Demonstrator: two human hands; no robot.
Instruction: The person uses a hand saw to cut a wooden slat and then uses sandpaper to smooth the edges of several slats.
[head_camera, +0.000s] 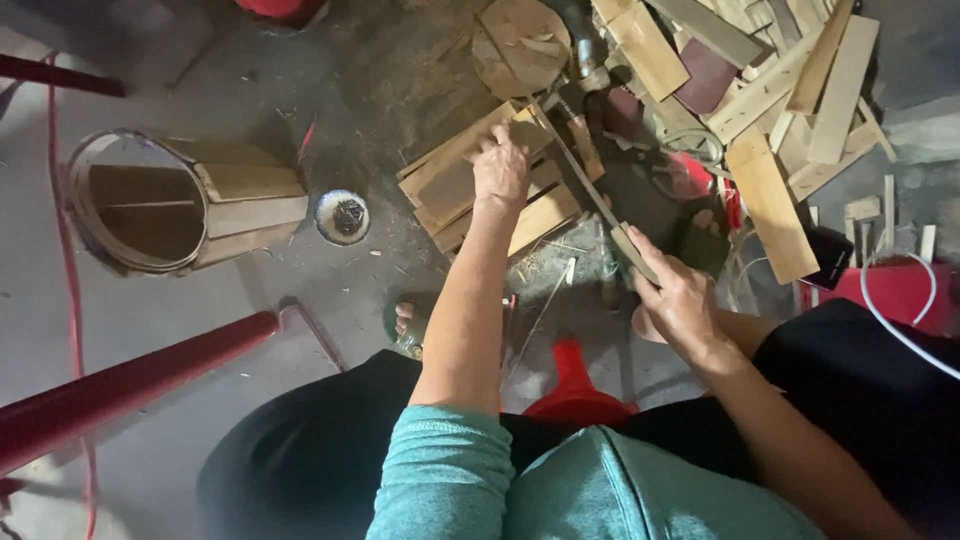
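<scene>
Wooden slats (470, 190) under left hand (500, 172), long flat blade (590, 195) in right hand (680, 300).

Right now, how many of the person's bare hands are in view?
2. The left hand rests on the stacked wooden slats; the right hand grips the long blade's handle end. No other hands visible.

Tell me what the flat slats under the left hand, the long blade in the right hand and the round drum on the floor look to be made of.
Slats: bare, unfinished wood; pale tan with grain and rough-cut edges.
Blade: probably metal; thin, dark and dull, with no shine. Its handle is hidden in the right hand.
Drum: wooden staves, matte tan, inside a thin hoop, possibly metal.
The left hand rests on the slats.
</scene>
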